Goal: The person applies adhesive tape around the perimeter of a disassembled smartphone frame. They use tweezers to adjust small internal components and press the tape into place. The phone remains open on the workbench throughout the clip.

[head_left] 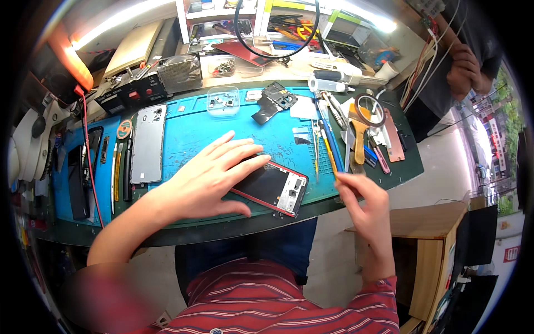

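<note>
My left hand [214,175] lies flat with its fingers spread over the left part of an opened phone [266,188] with a red edge. The hand hides part of the phone; its black inner face and the silver area at the right end show. At the mat's right side my right hand [362,201] is closed, thumb and fingertips pinched at the lower end of a thin yellow-handled tool [328,150]. Beside that tool lie a blue stick [332,136], tweezers [316,147] and a brush [359,136] with a wooden handle.
On the blue mat [189,136] stand a silver phone back [148,145], a clear box of small parts [223,102] and black phone parts [275,100]. A tape roll [370,109] lies at right. Another person's hands [464,69] are at the far right. A wooden cabinet [425,220] stands below.
</note>
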The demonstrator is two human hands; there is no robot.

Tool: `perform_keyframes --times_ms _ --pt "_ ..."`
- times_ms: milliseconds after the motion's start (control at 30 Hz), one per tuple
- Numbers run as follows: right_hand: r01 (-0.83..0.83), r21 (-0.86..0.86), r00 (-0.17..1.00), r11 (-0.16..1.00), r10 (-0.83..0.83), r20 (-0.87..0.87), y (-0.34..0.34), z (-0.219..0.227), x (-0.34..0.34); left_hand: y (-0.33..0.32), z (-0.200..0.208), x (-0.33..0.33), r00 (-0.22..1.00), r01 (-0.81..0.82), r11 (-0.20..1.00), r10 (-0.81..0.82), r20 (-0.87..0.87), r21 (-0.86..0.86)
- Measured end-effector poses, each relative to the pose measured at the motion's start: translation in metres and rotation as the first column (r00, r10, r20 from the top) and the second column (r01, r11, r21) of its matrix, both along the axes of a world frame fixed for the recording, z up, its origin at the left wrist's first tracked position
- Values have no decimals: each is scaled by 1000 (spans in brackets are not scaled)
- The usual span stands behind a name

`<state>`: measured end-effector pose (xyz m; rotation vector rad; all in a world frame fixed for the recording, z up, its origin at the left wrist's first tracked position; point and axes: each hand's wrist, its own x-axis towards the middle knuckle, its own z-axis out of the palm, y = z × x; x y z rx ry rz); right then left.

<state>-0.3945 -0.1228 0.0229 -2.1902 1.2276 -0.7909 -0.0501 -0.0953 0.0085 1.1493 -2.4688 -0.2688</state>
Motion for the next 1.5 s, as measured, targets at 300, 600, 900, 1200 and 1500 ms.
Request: perform_keyframes --times_ms 300,600,900,1200,1500 --pt "89 -256 990 963 -113 -79 -26 -7 33 3 9 1 995 -102 994 102 -11 -50" --pt "-207 291 954 934 127 270 11 -7 81 22 20 5 895 -343 936 350 -276 75" --pt "-619 628 758 471 150 635 -16 -14 99 40 18 6 870 -458 884 425 -251 -91" --pt "-179 255 981 950 154 114 -33 -8 86 53 4 7 825 -565 818 553 -117 -111" --pt "-90 -489 992 868 36 -119 -37 -32 79 73 -11 -22 731 -673 734 679 73 -88"
